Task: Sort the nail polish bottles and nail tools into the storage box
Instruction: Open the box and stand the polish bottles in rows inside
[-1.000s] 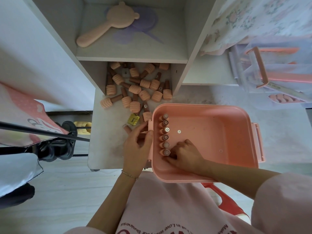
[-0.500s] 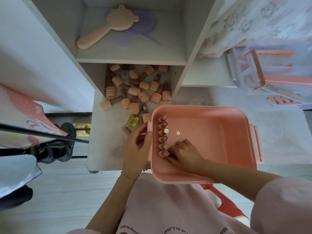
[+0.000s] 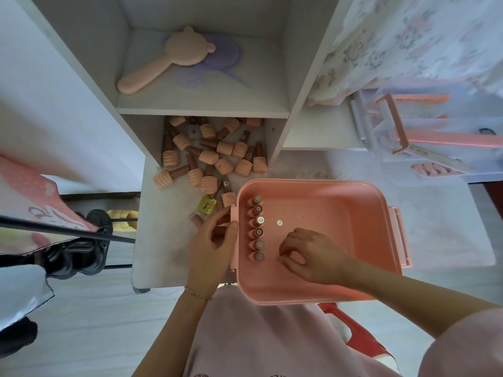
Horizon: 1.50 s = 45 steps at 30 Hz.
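In the lower centre of the frame, the right hand (image 3: 307,254) is held loosely curled and empty over the floor of the pink storage box (image 3: 321,295), while the left hand (image 3: 211,244) grips a brown nail polish bottle (image 3: 220,230) just outside the box's left wall. That bottle is best stood upside down beside the row of six bottles (image 3: 256,229) lining that wall, without toppling them. Compared with half a second ago, the right hand is drawn back from the nearest bottle of the row; farther up, the loose bottles (image 3: 209,156) are left under the shelf.

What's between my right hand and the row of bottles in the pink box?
Head view: only bare pink floor of the box separates the right hand from the bottle row; they are apart.
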Available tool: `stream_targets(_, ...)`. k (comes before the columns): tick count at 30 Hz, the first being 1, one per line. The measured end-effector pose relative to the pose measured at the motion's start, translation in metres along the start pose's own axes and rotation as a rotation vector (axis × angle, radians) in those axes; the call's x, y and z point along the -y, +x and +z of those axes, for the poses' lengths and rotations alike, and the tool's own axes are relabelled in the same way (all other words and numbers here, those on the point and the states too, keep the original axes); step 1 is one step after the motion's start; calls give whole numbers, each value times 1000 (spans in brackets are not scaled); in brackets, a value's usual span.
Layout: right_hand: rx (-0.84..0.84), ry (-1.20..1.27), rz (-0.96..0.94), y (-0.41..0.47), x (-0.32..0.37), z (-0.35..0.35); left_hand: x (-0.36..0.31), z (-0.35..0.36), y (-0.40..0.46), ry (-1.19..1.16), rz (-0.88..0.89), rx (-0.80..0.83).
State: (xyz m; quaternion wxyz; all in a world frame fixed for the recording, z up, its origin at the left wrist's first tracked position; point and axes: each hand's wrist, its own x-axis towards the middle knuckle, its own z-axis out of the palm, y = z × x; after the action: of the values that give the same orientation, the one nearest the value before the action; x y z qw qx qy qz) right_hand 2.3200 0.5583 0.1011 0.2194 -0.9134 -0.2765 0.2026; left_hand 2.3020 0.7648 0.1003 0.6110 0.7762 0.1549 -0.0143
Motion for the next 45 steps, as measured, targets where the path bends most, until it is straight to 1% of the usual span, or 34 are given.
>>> stream_targets(3,-133,52,-16,2,12,-27,-2,-9,6,-6,-19,92)
stream_targets(5,-223,106,24,12,19,-46,-2,-16,11,17,-24,120)
stream_targets(7,-297,172,62,28,24,-61,0,-21,19,46,-25,78)
stream_targets(9,-350,229,65,49,29,-72,5,-24,30,119,-42,2)
stream_targets(11,-364,239,75,74,32,-78,12,-27,43,172,-89,-66)
stream_targets(13,-287,218,139,103,29,-79,20,-27,58,222,-120,-108)
stream_targets(15,-132,150,239,132,22,-74,24,-22,75,266,-149,-124)
stream_targets(17,24,156,338,154,18,-68,25,-14,92,285,-187,-108)
stream_targets(19,115,199,392,171,16,-63,26,-7,104,291,-203,-79)
stream_targets(20,138,167,430,178,15,-60,26,-4,107,290,-198,-69)
stream_targets(23,169,39,514,194,6,-52,27,0,112,276,-196,-77)
stream_targets(26,179,-78,522,206,-3,-41,29,-1,113,276,-189,-88)
stream_targets(29,166,-144,567,211,-2,-32,28,-4,110,248,-184,-139)
stream_targets(32,141,-90,581,214,-2,-30,29,-10,106,247,-204,-183)
stream_targets(35,199,-41,551,211,-1,-34,30,-18,96,194,-224,-201)
stream_targets(38,264,47,532,203,3,-39,26,-26,84,14,-243,-186)
stream_targets(41,284,145,445,195,8,-48,18,-31,74,-170,-241,-148)
stream_targets(43,230,207,395,190,11,-56,13,-31,70,-276,-253,-141)
stream_targets(45,79,284,359,181,13,-65,7,-31,67,-387,-275,-149)
